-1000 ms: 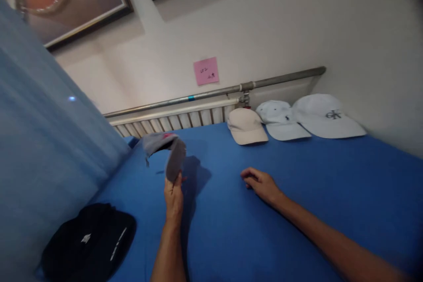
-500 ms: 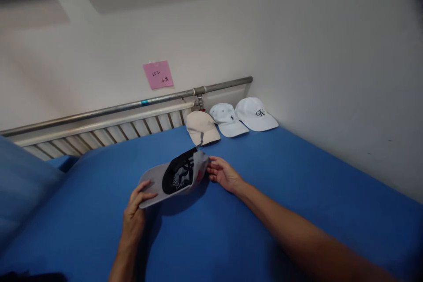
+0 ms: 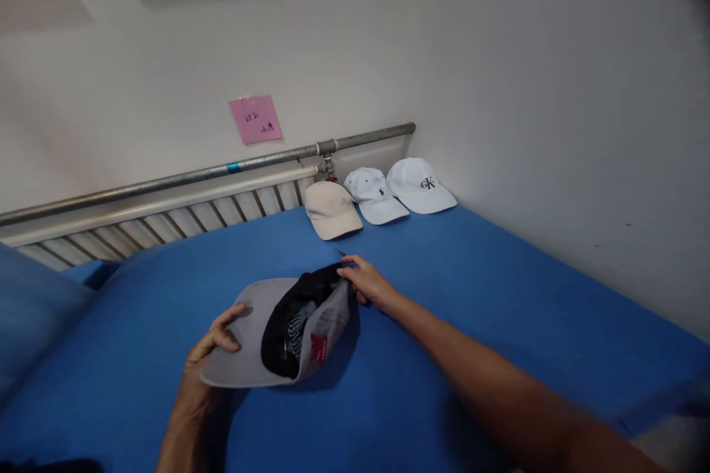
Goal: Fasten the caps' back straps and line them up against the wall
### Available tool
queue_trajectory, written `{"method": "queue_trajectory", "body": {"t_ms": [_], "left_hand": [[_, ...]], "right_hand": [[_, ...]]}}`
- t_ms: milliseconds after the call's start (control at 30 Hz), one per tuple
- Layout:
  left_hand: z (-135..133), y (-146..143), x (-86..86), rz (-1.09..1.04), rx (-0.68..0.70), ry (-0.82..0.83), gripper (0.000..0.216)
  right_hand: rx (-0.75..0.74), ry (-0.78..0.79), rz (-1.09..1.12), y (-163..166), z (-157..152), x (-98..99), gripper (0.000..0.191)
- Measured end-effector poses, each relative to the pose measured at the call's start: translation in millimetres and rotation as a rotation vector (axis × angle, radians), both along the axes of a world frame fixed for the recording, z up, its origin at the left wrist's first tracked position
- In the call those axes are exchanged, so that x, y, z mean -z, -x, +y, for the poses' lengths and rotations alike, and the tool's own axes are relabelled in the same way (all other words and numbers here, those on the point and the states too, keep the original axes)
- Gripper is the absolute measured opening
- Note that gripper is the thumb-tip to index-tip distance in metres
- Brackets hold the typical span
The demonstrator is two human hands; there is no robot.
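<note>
A grey baseball cap [image 3: 328, 316] is held between my two hands above the blue surface, its dark-lined inside facing me. A red patch shows on its side. My left hand [image 3: 214, 351] grips the brim at the left, thumb on the near face and the other fingers mostly behind it. At the back edge of the cap, my right hand [image 3: 366, 282] pinches the rim near the strap. Behind them stand a beige cap [image 3: 331, 208], a pale cap with a small dark emblem [image 3: 374, 194] and a white cap with black letters [image 3: 418, 185], side by side.
The blue-covered surface [image 3: 444, 295] meets the wall at the back and right. A white radiator [image 3: 183, 218] and a metal pipe [image 3: 277, 159] run along the back wall. A pink note [image 3: 255, 120] is stuck above them. Blue fabric [image 3: 33, 310] rises at the left.
The grey cap has come lower and nearer, turning so its inside and red patch show more. My right hand has closed on its back edge. The view has shifted slightly.
</note>
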State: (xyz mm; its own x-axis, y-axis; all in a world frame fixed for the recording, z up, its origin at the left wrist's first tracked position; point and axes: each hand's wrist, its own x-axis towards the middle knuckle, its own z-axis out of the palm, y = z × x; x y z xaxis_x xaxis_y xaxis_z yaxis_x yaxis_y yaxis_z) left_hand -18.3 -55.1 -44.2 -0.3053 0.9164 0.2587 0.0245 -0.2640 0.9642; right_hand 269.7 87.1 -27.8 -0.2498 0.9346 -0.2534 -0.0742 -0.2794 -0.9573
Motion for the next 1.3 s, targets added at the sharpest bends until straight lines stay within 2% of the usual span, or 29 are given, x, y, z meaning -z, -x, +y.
{"method": "queue_trajectory", "body": {"t_ms": [133, 267, 333, 367, 433, 500, 567, 633, 733, 800, 867, 933, 1033, 1133, 1200, 1300], "left_hand": [[10.1, -7.8, -2.5, -0.037, -0.032, 0.026, 0.017], [33.7, -20.0, -3.7, -0.235, -0.279, 0.063, 0.027], [41.5, -23.8, -4.4, -0.298, -0.341, 0.026, 0.035], [43.1, -25.5, -4.7, -0.255, -0.354, 0.014, 0.036], [42.1, -30.8, -5.5, 0.025, -0.358, 0.0, 0.035], [38.4, -41.6, -6.9, 0.403, -0.308, -0.037, 0.031], [35.2, -59.2, -9.1, 0.663, -0.199, -0.109, 0.027], [33.6, -80.8, -12.0, 0.783, -0.072, -0.113, 0.032], [31.6, -107.3, -16.5, 0.891, 0.081, 0.026, 0.048], [29.2, -114.0, -19.2, 0.881, 0.144, 0.156, 0.048], [26.4, -110.9, -21.6, 0.82, 0.171, 0.257, 0.039], [24.1, -100.4, -23.2, 0.731, 0.166, 0.308, 0.033], [20.9, -77.0, -24.5, 0.614, 0.185, 0.328, 0.037], [15.2, -53.3, -26.7, 0.562, 0.175, 0.349, 0.039], [10.3, -43.4, -29.4, 0.547, 0.159, 0.367, 0.038], [5.7, -44.0, -33.6, 0.497, 0.233, 0.399, 0.04]], "right_hand": [[0.07, -0.049, 0.065, -5.3, 5.2, -5.4, 0.037], [0.225, -0.104, 0.221, -14.2, 2.7, -14.6, 0.034], [0.262, -0.093, 0.272, -20.0, -3.7, -17.0, 0.03], [0.263, -0.078, 0.286, -22.8, -8.4, -17.2, 0.029], [0.241, -0.038, 0.301, -26.9, -19.7, -16.4, 0.029], [0.195, -0.015, 0.289, -28.6, -31.1, -15.0, 0.029], [0.148, -0.07, 0.207, -28.3, -39.8, -13.8, 0.025], [0.106, -0.191, 0.068, -27.4, -44.5, -13.4, 0.021], [0.122, -0.4, -0.132, -28.6, -45.6, -14.9, 0.016], [0.184, -0.519, -0.236, -32.1, -44.3, -17.6, 0.015], [0.227, -0.586, -0.283, -36.8, -42.9, -20.8, 0.02], [0.237, -0.591, -0.244, -40.4, -42.4, -22.9, 0.025], [0.211, -0.601, -0.117, -41.1, -45.8, -24.0, 0.022], [0.12, -0.698, -0.038, -38.7, -58.7, -29.6, 0.017], [0.019, -0.785, 0.01, -37.5, -71.9, -40.9, 0.018], [-0.238, -0.84, 0.143, -35.5, -88.9, -67.5, 0.023]]}}
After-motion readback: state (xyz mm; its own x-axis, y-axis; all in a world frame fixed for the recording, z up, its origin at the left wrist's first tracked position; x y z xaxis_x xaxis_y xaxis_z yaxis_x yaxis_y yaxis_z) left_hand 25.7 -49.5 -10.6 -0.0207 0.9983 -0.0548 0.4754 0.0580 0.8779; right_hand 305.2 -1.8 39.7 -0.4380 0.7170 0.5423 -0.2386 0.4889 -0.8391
